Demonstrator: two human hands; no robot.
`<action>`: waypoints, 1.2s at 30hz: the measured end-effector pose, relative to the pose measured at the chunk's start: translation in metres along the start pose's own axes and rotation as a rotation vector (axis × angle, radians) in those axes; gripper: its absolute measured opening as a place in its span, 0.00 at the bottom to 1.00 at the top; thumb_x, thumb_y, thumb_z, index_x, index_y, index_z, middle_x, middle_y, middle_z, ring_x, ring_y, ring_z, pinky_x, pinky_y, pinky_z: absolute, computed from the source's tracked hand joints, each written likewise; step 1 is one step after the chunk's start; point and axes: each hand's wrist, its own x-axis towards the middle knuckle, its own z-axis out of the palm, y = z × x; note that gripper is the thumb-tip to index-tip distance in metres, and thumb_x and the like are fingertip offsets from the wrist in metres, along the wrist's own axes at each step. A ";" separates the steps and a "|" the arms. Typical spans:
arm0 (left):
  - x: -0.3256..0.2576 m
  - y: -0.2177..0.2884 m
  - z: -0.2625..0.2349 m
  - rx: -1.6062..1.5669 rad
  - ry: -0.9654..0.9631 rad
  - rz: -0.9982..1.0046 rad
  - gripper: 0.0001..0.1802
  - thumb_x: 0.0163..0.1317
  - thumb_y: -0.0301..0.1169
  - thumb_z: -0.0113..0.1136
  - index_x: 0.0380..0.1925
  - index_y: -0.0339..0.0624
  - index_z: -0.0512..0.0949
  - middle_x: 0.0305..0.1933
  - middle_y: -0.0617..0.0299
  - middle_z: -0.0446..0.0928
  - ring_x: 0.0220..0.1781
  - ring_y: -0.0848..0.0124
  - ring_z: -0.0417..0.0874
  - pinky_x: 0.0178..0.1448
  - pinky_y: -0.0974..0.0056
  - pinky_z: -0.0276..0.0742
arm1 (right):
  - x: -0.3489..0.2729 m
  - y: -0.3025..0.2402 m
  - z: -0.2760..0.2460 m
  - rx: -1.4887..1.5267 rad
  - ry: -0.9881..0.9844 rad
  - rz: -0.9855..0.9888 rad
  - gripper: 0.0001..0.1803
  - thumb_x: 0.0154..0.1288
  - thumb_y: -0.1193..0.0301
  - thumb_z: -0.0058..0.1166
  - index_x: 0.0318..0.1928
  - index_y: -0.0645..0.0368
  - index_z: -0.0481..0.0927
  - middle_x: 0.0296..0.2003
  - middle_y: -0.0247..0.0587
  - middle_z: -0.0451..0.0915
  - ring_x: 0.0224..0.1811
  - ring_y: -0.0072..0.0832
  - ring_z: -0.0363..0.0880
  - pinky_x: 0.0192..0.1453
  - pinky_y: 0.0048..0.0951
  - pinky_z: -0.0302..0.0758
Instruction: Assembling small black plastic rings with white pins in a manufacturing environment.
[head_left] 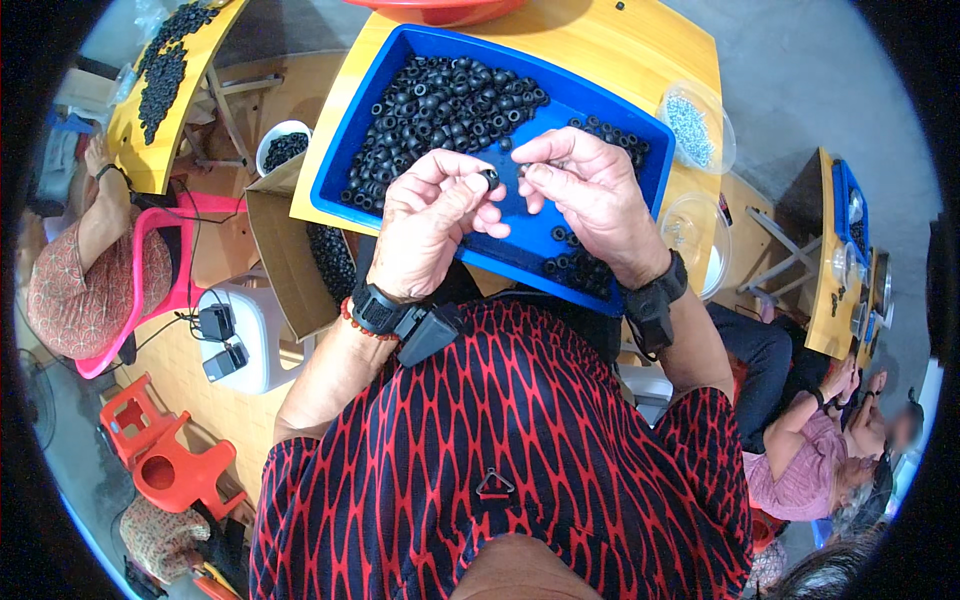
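Over a blue plastic tray (565, 110), both my hands are raised close together at chest height. My left hand (432, 215) pinches a small black ring-shaped part (489, 178) between thumb and fingers, its round opening turned toward my other hand. Thumb and forefinger of my right hand (590, 190) are pressed together on something tiny, mostly hidden by the fingertips. A large heap of black ring-shaped parts (440, 105) fills the tray's far left side. Smaller groups of similar parts lie along its right side, partly behind my right hand.
The tray rests on a yellow table (640, 50). At right stand a clear tub of small pale-blue pieces (688, 130) and another clear round container (690, 222). A cardboard box (285, 250) and a white bucket (268, 145) stand left. Other people sit at tables on both sides.
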 end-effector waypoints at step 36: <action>0.000 -0.001 0.002 0.044 0.030 -0.007 0.08 0.69 0.28 0.57 0.45 0.36 0.76 0.39 0.54 0.82 0.36 0.71 0.84 0.42 0.60 0.86 | 0.007 0.002 0.014 -0.462 0.072 -0.245 0.07 0.60 0.81 0.61 0.40 0.61 0.85 0.33 0.34 0.79 0.31 0.17 0.77 0.32 0.19 0.72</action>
